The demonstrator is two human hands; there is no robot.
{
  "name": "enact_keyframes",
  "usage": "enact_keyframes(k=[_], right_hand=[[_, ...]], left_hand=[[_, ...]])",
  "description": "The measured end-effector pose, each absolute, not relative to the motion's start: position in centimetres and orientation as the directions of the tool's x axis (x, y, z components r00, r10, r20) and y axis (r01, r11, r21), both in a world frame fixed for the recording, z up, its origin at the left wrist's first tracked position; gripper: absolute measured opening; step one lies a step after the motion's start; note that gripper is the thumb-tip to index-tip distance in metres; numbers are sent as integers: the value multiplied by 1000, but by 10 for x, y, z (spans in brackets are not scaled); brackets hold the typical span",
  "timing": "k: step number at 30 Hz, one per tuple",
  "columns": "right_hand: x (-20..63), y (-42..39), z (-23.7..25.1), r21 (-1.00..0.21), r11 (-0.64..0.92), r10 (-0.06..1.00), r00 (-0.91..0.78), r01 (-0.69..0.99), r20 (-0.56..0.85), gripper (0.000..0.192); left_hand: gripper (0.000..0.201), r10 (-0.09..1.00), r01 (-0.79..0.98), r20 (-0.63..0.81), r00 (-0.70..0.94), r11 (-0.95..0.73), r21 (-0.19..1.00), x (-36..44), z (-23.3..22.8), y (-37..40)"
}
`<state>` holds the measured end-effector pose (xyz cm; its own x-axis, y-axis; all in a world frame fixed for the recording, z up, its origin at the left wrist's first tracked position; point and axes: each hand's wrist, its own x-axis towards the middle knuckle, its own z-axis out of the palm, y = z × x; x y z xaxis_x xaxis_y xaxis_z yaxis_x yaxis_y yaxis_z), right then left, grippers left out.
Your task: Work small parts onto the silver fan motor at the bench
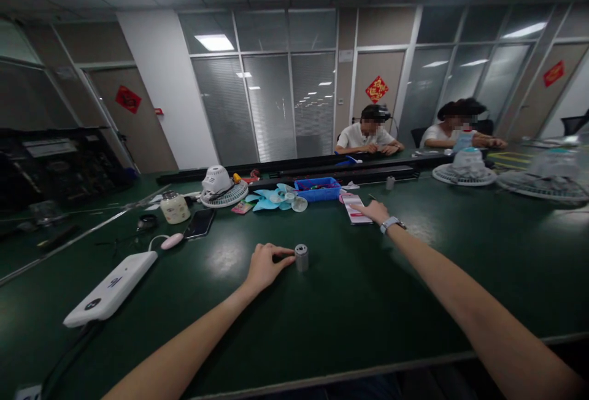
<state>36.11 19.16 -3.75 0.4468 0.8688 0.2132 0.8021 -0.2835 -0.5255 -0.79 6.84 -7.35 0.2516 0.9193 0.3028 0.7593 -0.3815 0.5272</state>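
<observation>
A small grey metal cylinder (pixel 301 259), which looks like a motor, stands upright on the green table. My left hand (pixel 264 267) is at its left side, thumb and forefinger closed together against it. Farther off to the right, my right hand (pixel 375 211) reaches forward with fingers stretched out over a white and pink booklet or flat box (pixel 354 208), touching its right part. A watch (pixel 392 223) is on my right wrist. Just beyond that hand lies a thin short object, too small to name.
Behind are a blue bin (pixel 318 189) of small parts, light-blue fan blades (pixel 271 198) and a white fan housing (pixel 219 186). A phone (pixel 200 223), jar (pixel 175 208) and white power bank (pixel 111 288) lie left. Another cylinder (pixel 390 183) stands back right. Two people sit opposite.
</observation>
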Motion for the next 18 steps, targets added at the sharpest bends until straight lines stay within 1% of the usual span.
enact_keyframes(k=[2, 4, 6, 9, 14, 18], right_hand=[[361, 210, -45, -508, -346, 871, 472, 789, 139, 104], [356, 223, -50, -505, -366, 867, 483, 782, 120, 107], [349, 234, -53, -505, -367, 867, 485, 781, 120, 106], [344, 246, -55, -508, -360, 864, 485, 783, 134, 98], [345, 251, -56, -501, -342, 873, 466, 795, 144, 77], [344, 249, -52, -497, -347, 869, 472, 796, 150, 71]], left_hand=[[34, 923, 743, 301, 238, -373, 556, -8, -73, 68], [35, 928, 730, 303, 216, -360, 582, -7, -74, 68], [34, 930, 726, 305, 204, -353, 590, -7, -74, 68], [33, 928, 721, 311, 207, -359, 593, -7, -73, 68], [33, 929, 715, 314, 197, -355, 603, -6, -72, 68], [35, 933, 729, 299, 200, -346, 591, -6, -72, 68]])
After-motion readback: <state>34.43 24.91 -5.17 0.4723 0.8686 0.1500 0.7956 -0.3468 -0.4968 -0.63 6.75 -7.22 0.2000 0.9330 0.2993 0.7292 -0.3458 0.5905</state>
